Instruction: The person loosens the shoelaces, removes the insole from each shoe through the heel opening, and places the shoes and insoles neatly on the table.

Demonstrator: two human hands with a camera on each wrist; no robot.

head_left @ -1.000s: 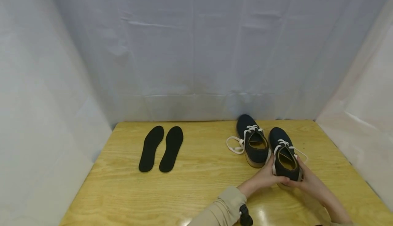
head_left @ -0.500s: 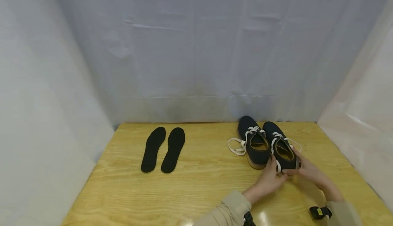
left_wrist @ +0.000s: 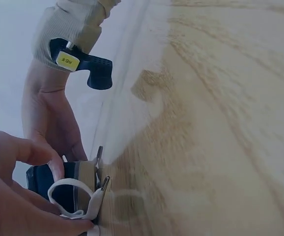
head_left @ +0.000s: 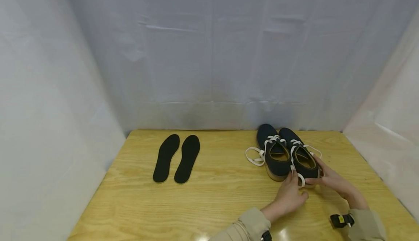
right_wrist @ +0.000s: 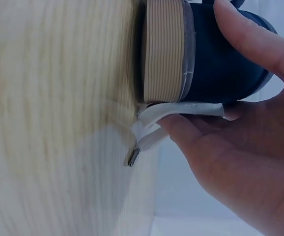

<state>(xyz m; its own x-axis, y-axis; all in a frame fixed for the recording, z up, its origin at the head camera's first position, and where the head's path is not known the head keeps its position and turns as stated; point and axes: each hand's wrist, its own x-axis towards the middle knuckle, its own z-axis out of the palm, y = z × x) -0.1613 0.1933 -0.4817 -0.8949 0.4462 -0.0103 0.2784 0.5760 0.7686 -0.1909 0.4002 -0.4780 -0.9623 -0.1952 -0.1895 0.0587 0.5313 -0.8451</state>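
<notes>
Two navy lace-up sneakers with white laces and tan soles stand side by side on the wooden table, toes away from me. My right hand (head_left: 332, 180) grips the heel of the right sneaker (head_left: 306, 168), thumb across its back and fingers along its right side. In the right wrist view a white lace end (right_wrist: 181, 109) lies along these fingers. At the heel's left side, my left hand (head_left: 288, 195) holds a looped white shoelace (left_wrist: 75, 184) at its fingertips, metal tips near the tabletop. The left sneaker (head_left: 276, 166) stands close beside, its lace (head_left: 256, 158) looped out to the left.
A pair of black insoles, the left insole (head_left: 166, 158) and the right insole (head_left: 187, 159), lies flat on the left part of the table (head_left: 163, 208). Pale sheeting (head_left: 209, 59) hangs behind the table and along both sides.
The right sneaker has moved back and left, up against the left one. My left hand has shifted from gripping the heel to the lace, which now loops out behind the shoe.
</notes>
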